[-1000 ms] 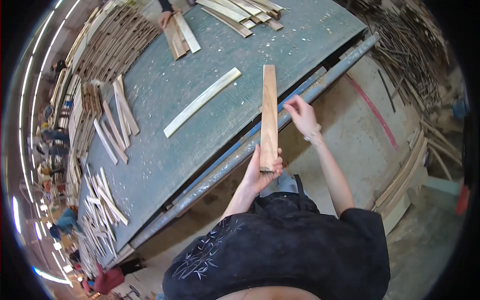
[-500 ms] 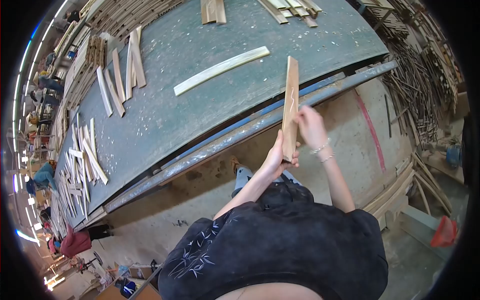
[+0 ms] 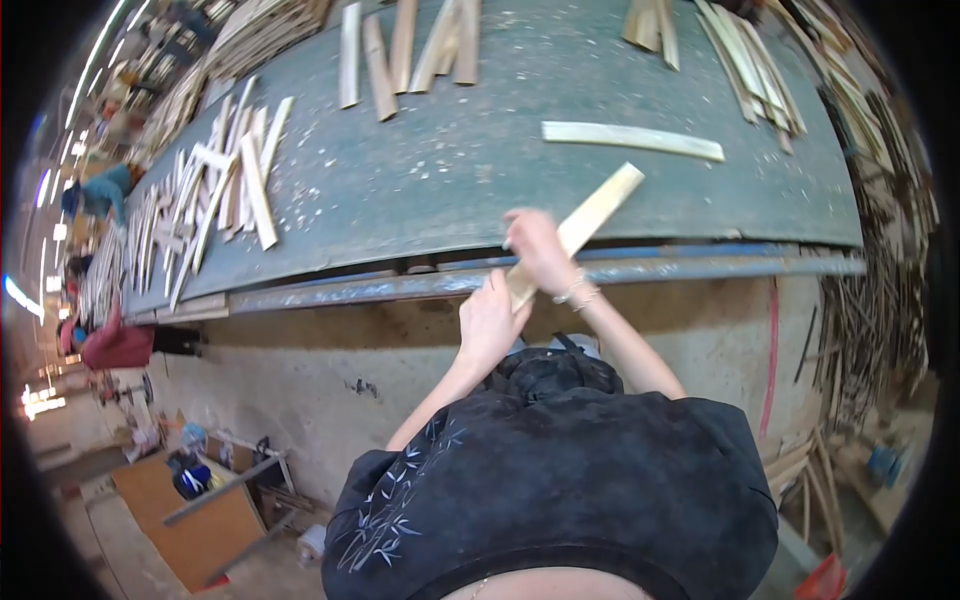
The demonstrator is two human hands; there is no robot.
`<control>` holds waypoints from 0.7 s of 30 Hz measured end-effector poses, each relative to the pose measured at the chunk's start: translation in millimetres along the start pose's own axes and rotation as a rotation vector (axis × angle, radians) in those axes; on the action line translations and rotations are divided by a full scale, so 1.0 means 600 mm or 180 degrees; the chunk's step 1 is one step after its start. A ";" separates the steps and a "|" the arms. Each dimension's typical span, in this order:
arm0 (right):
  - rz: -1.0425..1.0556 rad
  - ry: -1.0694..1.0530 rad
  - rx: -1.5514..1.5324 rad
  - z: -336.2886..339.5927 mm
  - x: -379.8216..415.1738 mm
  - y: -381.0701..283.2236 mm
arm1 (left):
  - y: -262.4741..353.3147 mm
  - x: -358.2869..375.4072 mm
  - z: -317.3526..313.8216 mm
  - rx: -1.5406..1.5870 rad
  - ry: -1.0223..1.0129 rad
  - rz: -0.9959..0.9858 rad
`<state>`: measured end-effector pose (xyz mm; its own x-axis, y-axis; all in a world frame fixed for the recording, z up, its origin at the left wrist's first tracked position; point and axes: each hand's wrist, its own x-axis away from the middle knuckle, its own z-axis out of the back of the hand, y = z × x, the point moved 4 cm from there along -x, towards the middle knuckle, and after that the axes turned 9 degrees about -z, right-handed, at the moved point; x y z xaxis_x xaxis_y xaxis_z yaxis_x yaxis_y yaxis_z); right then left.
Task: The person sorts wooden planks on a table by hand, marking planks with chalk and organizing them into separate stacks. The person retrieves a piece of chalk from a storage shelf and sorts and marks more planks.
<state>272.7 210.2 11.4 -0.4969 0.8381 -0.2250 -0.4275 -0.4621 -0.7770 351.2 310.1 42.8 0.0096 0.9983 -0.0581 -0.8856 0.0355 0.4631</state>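
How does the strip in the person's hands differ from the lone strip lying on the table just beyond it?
The held strip is gripped near one end by the left hand; the lone strip lies untouched on the table.
The held strip slants across the table's near edge, while the lone strip runs roughly along that edge.
The held strip is partly hidden by the hands; the lone strip shows whole.
Both are long, narrow, pale wood.

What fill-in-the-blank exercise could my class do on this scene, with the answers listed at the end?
The left hand holds a strip made of ____.
Of the two hands, only the ____ has jewellery at its wrist.
The leaf pattern is on the wearer's ____ side.

Missing words: wood; right; left.
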 end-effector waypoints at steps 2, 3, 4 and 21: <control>0.0160 -0.0270 0.0737 -0.081 -0.011 -0.020 | -0.044 0.022 0.018 0.0031 -0.0158 0.0004; -0.0018 -0.0214 0.0971 -0.091 -0.029 -0.005 | -0.067 0.035 0.018 0.0023 -0.0184 0.0001; -0.0174 -0.0121 0.1213 -0.083 -0.052 0.024 | -0.076 0.045 0.025 0.0085 -0.0127 -0.0018; -0.1760 0.2068 -0.1055 0.162 -0.120 0.125 | -0.405 -0.332 0.134 0.4876 -0.0819 0.1162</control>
<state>202.9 86.6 26.3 0.2796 0.9599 0.0209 -0.1895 0.0765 -0.9789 601.8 106.2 12.9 0.1262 0.9387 0.3208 0.4226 -0.3434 0.8387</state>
